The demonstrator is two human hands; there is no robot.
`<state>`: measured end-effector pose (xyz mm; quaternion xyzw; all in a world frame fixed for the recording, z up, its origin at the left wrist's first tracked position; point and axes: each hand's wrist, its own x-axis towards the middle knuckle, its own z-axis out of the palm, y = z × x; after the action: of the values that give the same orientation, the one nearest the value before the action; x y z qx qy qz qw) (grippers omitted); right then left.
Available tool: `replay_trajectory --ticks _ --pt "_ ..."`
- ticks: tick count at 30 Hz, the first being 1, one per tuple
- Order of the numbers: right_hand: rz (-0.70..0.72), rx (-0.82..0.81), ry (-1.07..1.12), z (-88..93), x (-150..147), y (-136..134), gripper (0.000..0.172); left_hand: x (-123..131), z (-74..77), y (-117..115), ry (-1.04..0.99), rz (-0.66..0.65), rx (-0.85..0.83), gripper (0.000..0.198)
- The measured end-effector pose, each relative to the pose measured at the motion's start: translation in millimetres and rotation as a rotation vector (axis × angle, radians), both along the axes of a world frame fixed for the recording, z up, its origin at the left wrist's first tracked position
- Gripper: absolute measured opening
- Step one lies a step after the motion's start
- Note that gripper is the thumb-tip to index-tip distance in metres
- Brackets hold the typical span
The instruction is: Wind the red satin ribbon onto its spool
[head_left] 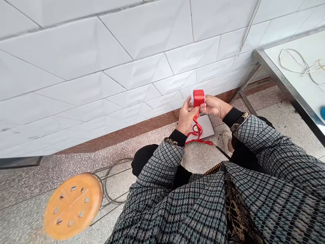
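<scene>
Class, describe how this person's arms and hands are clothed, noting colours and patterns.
Both sleeves have a woven pattern of black and pale grey with greenish flecks. Each ends in a narrow dark trim patterned in gold, with a plain black inner cuff beyond it. The left hand and right hand wear no gloves.

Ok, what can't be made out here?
All in the head view:
- Red ribbon spool: far side, turned from the camera.
- Right hand: some fingertips, behind the spool.
- Pale flat panel: left part, behind the left hand and loose ribbon.
- Blue object: cut off by the right edge; identity unclear.
</scene>
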<state>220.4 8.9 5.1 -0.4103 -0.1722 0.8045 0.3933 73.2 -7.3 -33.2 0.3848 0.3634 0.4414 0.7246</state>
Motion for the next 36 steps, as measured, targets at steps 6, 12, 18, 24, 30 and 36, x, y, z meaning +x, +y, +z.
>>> replay_trajectory --ticks 6,12,18,24,30,36 --pt "0.107 0.049 0.038 2.8 1 -2 0.021 -5 6.6 -2 -0.067 -0.174 -0.010 0.057" --pt "-0.058 0.128 0.014 13.9 -1 -2 0.032 -9 9.6 -10 -0.039 -0.208 0.007 0.067" --pt "-0.008 0.129 0.055 5.1 2 -1 0.022 -11 7.6 -5 -0.007 -0.241 0.055 0.084" --pt "0.189 -0.015 0.097 -6.8 6 0 0.026 -15 1.1 6 0.031 -0.229 0.074 0.088" --pt "0.315 0.033 -0.071 -10.8 -1 -3 0.024 -14 1.7 5 -0.016 -0.195 0.021 0.079" --pt "0.072 0.843 -0.897 -10.3 9 1 0.038 -16 4.4 2 -0.029 -0.211 -0.017 0.064"
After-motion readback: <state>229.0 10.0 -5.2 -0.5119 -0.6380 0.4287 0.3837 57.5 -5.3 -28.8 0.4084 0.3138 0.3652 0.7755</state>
